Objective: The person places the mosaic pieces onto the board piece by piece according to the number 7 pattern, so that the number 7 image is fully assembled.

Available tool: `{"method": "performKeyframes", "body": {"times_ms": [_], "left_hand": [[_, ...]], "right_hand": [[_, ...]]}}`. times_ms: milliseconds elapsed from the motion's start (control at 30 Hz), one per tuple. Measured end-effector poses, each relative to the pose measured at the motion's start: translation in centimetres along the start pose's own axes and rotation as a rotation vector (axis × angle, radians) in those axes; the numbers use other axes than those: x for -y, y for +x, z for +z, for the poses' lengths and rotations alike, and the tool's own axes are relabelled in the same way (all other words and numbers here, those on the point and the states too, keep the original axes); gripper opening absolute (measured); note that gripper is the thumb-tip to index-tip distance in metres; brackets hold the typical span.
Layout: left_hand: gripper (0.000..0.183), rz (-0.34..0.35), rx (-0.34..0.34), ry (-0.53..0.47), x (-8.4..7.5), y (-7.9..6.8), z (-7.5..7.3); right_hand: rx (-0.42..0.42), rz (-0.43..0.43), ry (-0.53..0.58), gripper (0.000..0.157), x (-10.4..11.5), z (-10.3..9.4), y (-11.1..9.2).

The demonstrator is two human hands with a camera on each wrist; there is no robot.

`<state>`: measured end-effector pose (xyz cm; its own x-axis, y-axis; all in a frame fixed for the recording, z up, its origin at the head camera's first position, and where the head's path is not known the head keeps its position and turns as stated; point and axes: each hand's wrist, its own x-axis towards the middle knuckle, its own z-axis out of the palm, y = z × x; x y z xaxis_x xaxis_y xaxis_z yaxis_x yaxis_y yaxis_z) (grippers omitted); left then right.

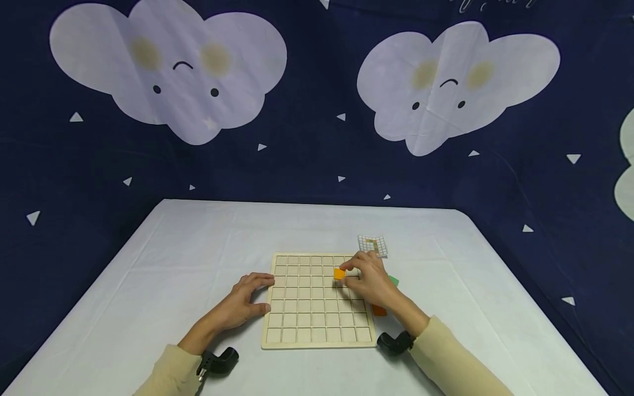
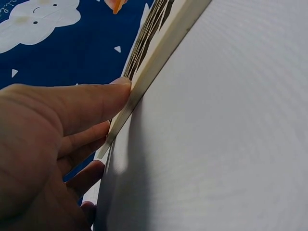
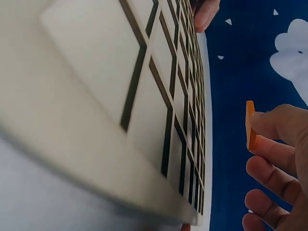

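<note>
A wooden grid board (image 1: 304,320) with recessed square cells lies on the white table. My right hand (image 1: 371,281) pinches a thin orange square tile (image 1: 339,274) between thumb and fingers, over the upper right cells. In the right wrist view the tile (image 3: 250,126) appears edge-on, raised off the board (image 3: 86,62), and the other fingers are loosely bent. Along the board's left edge rests my left hand (image 1: 241,301), thumb and fingers spread apart. The left wrist view has that thumb (image 2: 96,103) against the board's side (image 2: 156,62).
Beyond the board's upper right corner lies a small printed grid card (image 1: 370,243) with a coloured pattern. A green piece (image 1: 393,280) and a red-orange piece (image 1: 379,311) lie by the board's right side, partly hidden by the right hand and wrist. A dark blue cloud-print cloth (image 1: 317,165) hangs behind.
</note>
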<state>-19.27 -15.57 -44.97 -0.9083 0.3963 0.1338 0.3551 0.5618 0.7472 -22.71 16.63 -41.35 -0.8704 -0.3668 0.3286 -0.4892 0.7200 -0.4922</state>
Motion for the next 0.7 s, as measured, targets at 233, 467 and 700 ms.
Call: {"method": "performKeyframes", "body": {"times_ms": [233, 467, 700], "left_hand": [[0.052, -0.011, -0.002, -0.009, -0.1, 0.0, 0.0], [0.052, 0.004, -0.006, 0.004, 0.0, -0.1, 0.0], [0.052, 0.001, 0.0, -0.002, 0.0, -0.1, 0.0]], "right_hand": [[0.036, -0.006, 0.027, 0.021, 0.8, 0.5, 0.8], [0.066, -0.003, 0.036, 0.02, 1.4, 1.1, 1.5], [0.067, -0.027, 0.01, 0.02, 1.8, 1.6, 2.2]]}}
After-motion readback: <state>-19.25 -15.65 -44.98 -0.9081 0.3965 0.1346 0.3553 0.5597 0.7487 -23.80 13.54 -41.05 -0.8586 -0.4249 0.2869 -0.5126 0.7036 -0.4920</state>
